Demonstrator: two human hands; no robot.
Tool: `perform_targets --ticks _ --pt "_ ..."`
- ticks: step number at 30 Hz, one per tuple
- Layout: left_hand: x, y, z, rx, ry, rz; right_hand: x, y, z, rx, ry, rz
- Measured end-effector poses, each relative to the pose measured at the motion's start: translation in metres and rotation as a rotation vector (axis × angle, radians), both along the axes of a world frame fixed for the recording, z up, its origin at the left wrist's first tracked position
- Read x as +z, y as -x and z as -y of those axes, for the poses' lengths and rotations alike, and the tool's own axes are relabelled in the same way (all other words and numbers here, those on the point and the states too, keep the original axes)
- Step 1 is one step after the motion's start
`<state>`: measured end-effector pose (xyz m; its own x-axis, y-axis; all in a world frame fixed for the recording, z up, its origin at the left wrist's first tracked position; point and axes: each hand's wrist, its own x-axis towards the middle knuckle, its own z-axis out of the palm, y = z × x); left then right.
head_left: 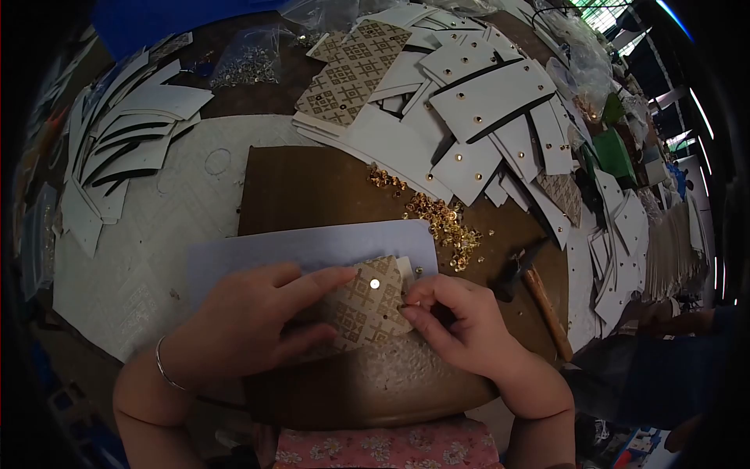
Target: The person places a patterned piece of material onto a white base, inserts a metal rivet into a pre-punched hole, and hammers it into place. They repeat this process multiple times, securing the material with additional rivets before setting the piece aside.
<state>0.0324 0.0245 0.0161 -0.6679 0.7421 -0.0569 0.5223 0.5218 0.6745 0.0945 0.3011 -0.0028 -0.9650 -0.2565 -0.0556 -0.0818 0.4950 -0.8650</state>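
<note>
A beige patterned piece (363,309) with a shiny round fitting lies in front of me, over a pale lavender sheet (312,242). My left hand (269,313) rests at its left side, fingers apart, the index fingertip touching its upper left edge. At the right edge of the piece, the thumb and index finger of my right hand (453,320) are pinched around something small and dark, too small to make out. A loose heap of small gold fittings (445,223) lies beyond the sheet's right end.
A hammer (539,297) lies to the right. White panels (492,102) with gold fittings are piled behind, more white panels (137,133) at the left. A bag of silver fittings (248,62) sits at the back. Part of a person (687,336) shows at the right.
</note>
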Motion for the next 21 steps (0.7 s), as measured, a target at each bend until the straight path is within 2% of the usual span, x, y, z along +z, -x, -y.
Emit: perform_targets --ticks 17,20,21 --pt "0.001 0.000 -0.001 0.014 0.054 0.005 -0.001 0.000 0.005 0.012 -0.100 -0.145" --pt "0.004 0.000 -0.002 0.012 0.084 0.000 0.007 0.001 0.004 0.014 -0.156 -0.140" --pt "0.004 0.000 -0.002 0.014 0.083 -0.001 0.016 0.002 0.001 0.029 -0.138 0.007"
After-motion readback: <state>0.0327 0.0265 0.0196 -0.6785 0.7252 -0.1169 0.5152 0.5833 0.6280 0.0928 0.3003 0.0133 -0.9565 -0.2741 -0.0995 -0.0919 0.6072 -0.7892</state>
